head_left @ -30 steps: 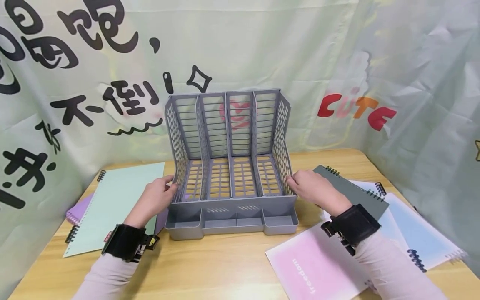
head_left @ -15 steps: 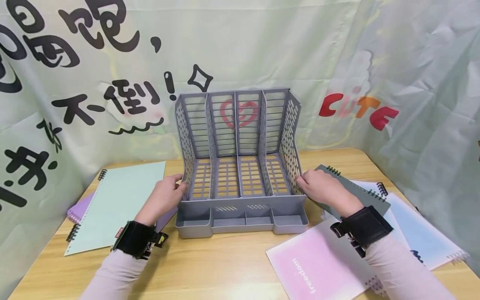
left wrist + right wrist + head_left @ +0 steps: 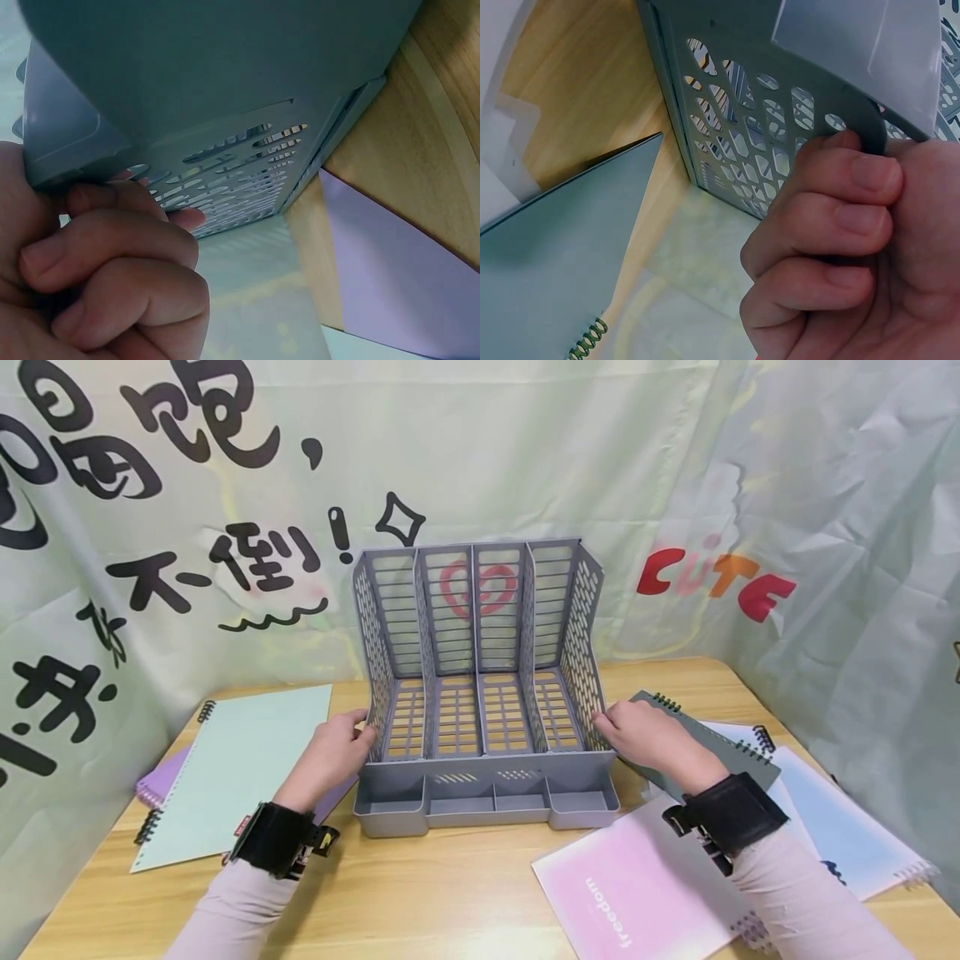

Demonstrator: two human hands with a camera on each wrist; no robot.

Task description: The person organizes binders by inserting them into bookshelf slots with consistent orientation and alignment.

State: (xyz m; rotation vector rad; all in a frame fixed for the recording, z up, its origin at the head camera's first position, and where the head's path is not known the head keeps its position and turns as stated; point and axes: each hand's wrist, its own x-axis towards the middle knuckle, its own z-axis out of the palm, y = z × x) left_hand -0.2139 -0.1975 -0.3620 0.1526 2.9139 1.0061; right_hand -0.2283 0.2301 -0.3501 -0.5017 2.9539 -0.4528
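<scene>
A grey plastic file organizer [image 3: 487, 768] stands upright on the wooden table, with tall perforated side walls, upright dividers and a row of small trays along its front. My left hand [image 3: 330, 760] grips the edge of its left side wall, fingers curled, as the left wrist view shows with the hand [image 3: 127, 262] at the perforated panel [image 3: 247, 97]. On the other side my right hand [image 3: 652, 739] holds the right wall's edge. In the right wrist view that hand [image 3: 840, 240] has curled fingers against the slotted panel [image 3: 735, 112]. The slots between the dividers hold nothing.
Left of the organizer lie a mint-green spiral notebook [image 3: 240, 760] and a purple one [image 3: 165, 777] partly beneath it. To the right are a dark green notebook [image 3: 705, 739], a pink notebook [image 3: 630, 885] and a blue one [image 3: 840, 827]. A printed cloth [image 3: 525, 460] hangs behind.
Both hands and the organizer have shifted to the right, mostly in the first half second. The notebooks have stayed in place.
</scene>
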